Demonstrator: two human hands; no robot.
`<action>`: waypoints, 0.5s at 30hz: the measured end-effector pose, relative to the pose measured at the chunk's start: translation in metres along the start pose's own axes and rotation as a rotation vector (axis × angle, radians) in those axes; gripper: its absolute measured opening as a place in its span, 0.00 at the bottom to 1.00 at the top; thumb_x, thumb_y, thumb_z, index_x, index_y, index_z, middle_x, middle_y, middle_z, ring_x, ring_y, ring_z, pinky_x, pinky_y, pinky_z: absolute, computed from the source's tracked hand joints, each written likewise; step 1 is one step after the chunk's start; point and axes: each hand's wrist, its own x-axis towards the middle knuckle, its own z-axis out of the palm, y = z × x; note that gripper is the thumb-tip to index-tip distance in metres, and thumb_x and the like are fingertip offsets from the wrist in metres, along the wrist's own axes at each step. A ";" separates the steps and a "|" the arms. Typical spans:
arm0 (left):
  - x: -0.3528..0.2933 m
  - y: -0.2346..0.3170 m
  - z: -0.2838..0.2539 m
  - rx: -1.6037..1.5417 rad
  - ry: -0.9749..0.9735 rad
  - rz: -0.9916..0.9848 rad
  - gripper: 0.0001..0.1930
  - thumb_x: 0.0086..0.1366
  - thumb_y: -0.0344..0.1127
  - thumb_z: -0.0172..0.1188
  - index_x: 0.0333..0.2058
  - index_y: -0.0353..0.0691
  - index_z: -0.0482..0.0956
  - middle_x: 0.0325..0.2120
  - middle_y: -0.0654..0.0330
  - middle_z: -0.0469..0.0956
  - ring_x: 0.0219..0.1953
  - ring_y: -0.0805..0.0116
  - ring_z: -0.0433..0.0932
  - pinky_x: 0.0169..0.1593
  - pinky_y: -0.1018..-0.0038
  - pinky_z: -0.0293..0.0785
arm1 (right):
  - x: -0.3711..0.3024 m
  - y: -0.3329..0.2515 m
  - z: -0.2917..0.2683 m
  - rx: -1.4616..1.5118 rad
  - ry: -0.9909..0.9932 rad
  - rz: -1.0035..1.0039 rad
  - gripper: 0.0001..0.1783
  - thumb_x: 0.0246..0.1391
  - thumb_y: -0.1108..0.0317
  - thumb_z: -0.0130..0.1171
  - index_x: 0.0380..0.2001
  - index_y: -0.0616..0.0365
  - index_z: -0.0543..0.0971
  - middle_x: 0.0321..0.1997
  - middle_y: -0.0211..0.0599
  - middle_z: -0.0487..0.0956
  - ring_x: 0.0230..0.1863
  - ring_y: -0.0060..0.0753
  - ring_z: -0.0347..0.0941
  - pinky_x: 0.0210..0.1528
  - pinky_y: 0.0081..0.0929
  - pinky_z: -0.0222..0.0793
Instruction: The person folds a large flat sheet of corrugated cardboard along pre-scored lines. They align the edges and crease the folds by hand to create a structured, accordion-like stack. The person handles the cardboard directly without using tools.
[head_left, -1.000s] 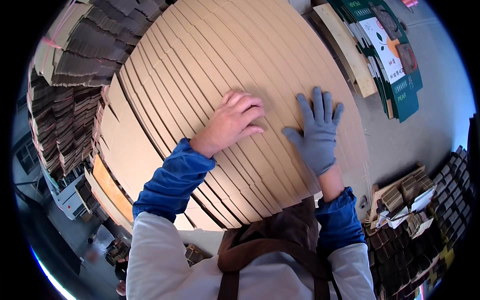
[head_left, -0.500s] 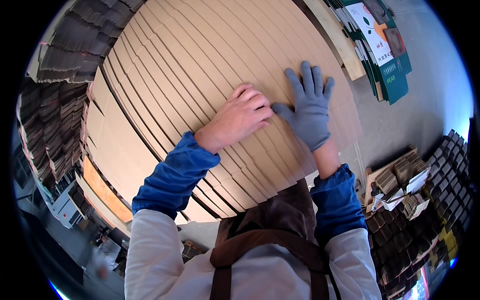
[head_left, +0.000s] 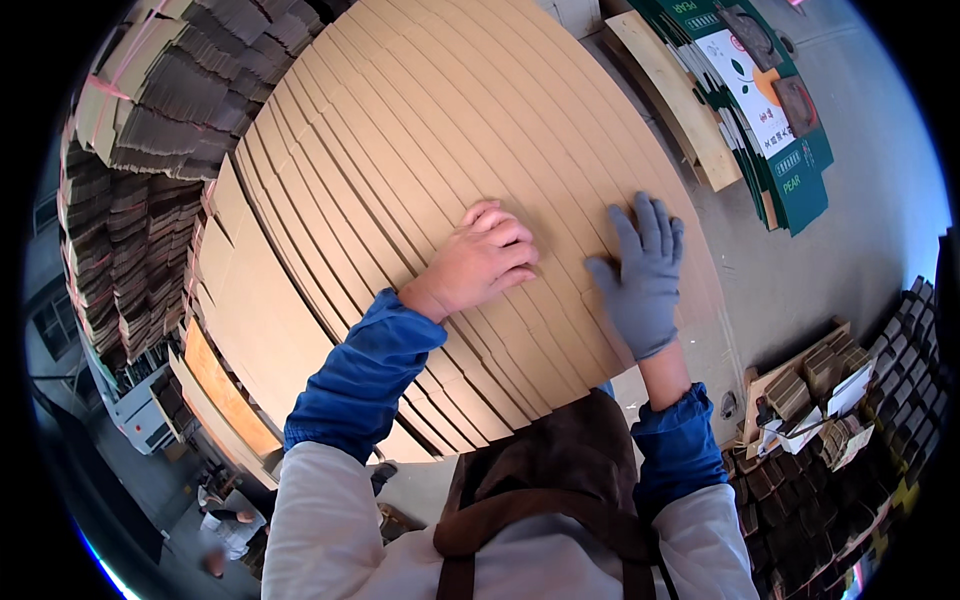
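A broad fan of overlapping flat brown cardboard sheets (head_left: 440, 130) lies before me, their edges running in slanting, stepped lines. My bare left hand (head_left: 477, 258) rests on the middle of the fan, its fingers curled down against the sheets; whether a sheet edge is inside them is hidden. To its right, my right hand (head_left: 643, 275) wears a grey glove. It lies flat near the fan's right edge, fingers stretched out and thumb apart, with nothing held. Blue sleeve covers wrap both forearms.
Tall stacks of folded cardboard (head_left: 190, 95) stand at the left. Green printed cartons (head_left: 800, 165) lie flat by a wooden board (head_left: 675, 100) at the upper right. A wooden crate (head_left: 752, 425) with small bundles sits at right, by dark stacks (head_left: 800, 510). Another person (head_left: 232, 525) is at lower left.
My right hand has drawn back toward me and slightly right across the sheets, away from my left hand. My left hand stays at about the same spot, fingers still curled. The view has shifted a little.
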 end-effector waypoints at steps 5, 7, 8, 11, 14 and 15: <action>0.001 -0.001 -0.007 0.028 -0.013 0.004 0.11 0.59 0.41 0.71 0.38 0.50 0.81 0.40 0.67 0.75 0.51 0.62 0.72 0.67 0.53 0.62 | -0.035 -0.019 -0.030 0.085 -0.157 0.178 0.12 0.55 0.60 0.65 0.41 0.50 0.81 0.41 0.38 0.81 0.44 0.48 0.76 0.46 0.45 0.70; 0.008 -0.003 -0.016 -0.057 -0.093 0.019 0.11 0.59 0.40 0.70 0.39 0.50 0.81 0.41 0.66 0.76 0.51 0.62 0.72 0.65 0.56 0.63 | -0.039 -0.034 -0.027 0.115 -0.197 0.177 0.09 0.56 0.60 0.65 0.37 0.50 0.81 0.35 0.37 0.82 0.38 0.47 0.78 0.39 0.44 0.72; 0.012 -0.006 -0.024 -0.096 -0.137 0.024 0.11 0.60 0.39 0.69 0.40 0.50 0.80 0.42 0.66 0.76 0.51 0.61 0.72 0.64 0.57 0.64 | -0.043 -0.038 -0.023 0.125 -0.197 0.198 0.08 0.56 0.60 0.64 0.36 0.50 0.81 0.33 0.38 0.82 0.36 0.47 0.78 0.38 0.44 0.72; 0.040 -0.043 -0.069 0.201 -0.018 0.086 0.11 0.61 0.38 0.68 0.42 0.49 0.80 0.43 0.65 0.77 0.52 0.61 0.72 0.63 0.59 0.64 | -0.044 -0.045 -0.014 0.183 -0.174 0.261 0.08 0.56 0.60 0.64 0.36 0.50 0.81 0.32 0.40 0.82 0.35 0.48 0.79 0.38 0.44 0.73; 0.055 -0.092 -0.118 0.360 -0.096 0.062 0.12 0.61 0.37 0.68 0.43 0.47 0.80 0.43 0.65 0.79 0.53 0.61 0.72 0.65 0.58 0.61 | -0.049 -0.047 -0.013 0.249 -0.243 0.320 0.09 0.56 0.60 0.64 0.37 0.51 0.81 0.32 0.41 0.82 0.36 0.50 0.79 0.40 0.44 0.74; 0.059 -0.103 -0.130 0.359 -0.153 0.053 0.12 0.60 0.37 0.68 0.43 0.47 0.80 0.43 0.65 0.79 0.53 0.61 0.72 0.66 0.58 0.60 | -0.045 -0.048 -0.016 0.288 -0.295 0.344 0.10 0.57 0.60 0.64 0.38 0.52 0.81 0.33 0.41 0.82 0.37 0.50 0.79 0.41 0.44 0.75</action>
